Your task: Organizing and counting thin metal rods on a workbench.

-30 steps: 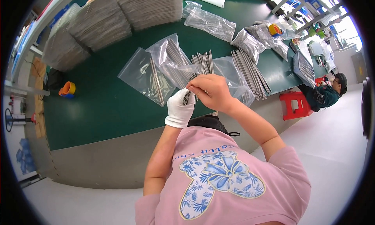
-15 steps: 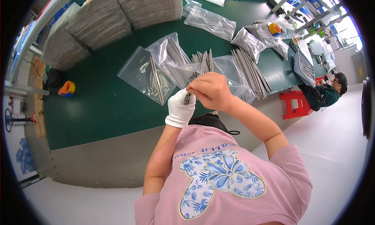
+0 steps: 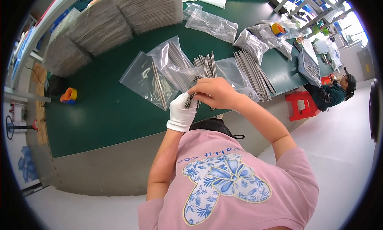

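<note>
In a white glove, my left hand (image 3: 180,113) is closed around a bundle of thin metal tubes (image 3: 188,101), their round ends showing above the fist. My bare right hand (image 3: 215,92) meets the bundle there, thumb and fingertips pinched together; whether they hold one tube is too small to tell. Just beyond the hands lie loose metal rods (image 3: 206,64) and a clear plastic bag (image 3: 172,54) with more rods in it. To its left, another clear bag (image 3: 133,76) has a few rods (image 3: 158,86) on it. A larger row of rods (image 3: 253,75) spreads to the right.
The green table (image 3: 99,122) carries stacked sheet-like packs (image 3: 99,26) at the back left and a tape roll (image 3: 70,95) at the left. Filled plastic bags (image 3: 251,44) and another tape roll (image 3: 278,29) lie back right. A person (image 3: 339,90) sits beyond a red stool (image 3: 300,106).
The view has shifted slightly, and the table's things sit a little lower in it. Both hands stay together at the tube bundle, with the right fingers slightly moved over the tube ends.
</note>
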A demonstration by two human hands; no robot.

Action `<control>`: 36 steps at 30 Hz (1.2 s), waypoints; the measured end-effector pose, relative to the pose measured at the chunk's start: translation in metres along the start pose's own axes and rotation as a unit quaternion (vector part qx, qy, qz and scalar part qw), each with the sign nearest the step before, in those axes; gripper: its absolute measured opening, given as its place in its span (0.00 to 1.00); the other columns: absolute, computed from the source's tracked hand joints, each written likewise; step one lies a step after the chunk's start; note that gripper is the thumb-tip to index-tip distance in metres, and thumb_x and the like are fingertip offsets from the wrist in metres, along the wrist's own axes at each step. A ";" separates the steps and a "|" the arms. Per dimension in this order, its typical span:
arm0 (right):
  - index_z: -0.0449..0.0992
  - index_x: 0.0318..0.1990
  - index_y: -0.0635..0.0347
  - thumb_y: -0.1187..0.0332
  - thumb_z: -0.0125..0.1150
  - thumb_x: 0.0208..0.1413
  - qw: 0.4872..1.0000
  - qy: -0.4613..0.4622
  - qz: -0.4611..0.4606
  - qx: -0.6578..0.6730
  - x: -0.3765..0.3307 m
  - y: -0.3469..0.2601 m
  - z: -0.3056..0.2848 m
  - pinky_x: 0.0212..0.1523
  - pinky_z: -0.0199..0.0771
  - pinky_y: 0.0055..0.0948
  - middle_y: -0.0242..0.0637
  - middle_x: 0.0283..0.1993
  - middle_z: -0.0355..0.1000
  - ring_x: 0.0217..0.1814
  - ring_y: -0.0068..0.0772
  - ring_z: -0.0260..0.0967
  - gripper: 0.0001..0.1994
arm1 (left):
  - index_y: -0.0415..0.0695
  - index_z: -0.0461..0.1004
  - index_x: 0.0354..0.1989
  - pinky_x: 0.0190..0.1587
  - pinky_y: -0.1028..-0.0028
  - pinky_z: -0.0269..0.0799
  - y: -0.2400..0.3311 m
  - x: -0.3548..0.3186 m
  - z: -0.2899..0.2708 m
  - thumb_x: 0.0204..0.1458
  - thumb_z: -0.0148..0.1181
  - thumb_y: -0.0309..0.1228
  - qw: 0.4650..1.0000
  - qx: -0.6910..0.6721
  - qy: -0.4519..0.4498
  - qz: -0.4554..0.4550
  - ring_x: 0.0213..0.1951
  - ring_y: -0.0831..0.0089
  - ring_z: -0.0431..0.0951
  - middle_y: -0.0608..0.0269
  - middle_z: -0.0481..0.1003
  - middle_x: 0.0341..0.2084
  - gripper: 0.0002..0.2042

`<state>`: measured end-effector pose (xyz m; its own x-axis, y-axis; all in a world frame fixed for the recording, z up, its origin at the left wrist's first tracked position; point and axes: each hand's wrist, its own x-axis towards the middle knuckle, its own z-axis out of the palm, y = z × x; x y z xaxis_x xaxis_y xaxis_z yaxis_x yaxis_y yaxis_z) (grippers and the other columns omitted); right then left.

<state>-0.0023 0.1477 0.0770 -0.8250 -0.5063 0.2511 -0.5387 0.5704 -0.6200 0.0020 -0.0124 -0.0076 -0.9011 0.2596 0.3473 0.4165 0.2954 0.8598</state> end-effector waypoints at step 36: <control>0.72 0.28 0.54 0.67 0.53 0.38 0.931 -0.035 -0.092 -0.350 -0.108 0.140 0.099 0.29 0.68 0.28 0.28 0.22 0.64 0.24 0.28 0.67 0.07 | 0.39 0.71 0.31 0.35 0.80 0.68 0.010 -0.004 0.013 0.55 0.53 0.29 0.973 -0.183 0.073 -0.123 0.28 0.80 0.71 0.67 0.73 0.22 0.06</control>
<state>0.0281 0.2181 -0.1109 -0.7079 -0.6638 0.2412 -0.6691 0.7397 0.0719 0.0109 0.0014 -0.0050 -0.9868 0.0815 0.1396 0.1382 -0.0225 0.9901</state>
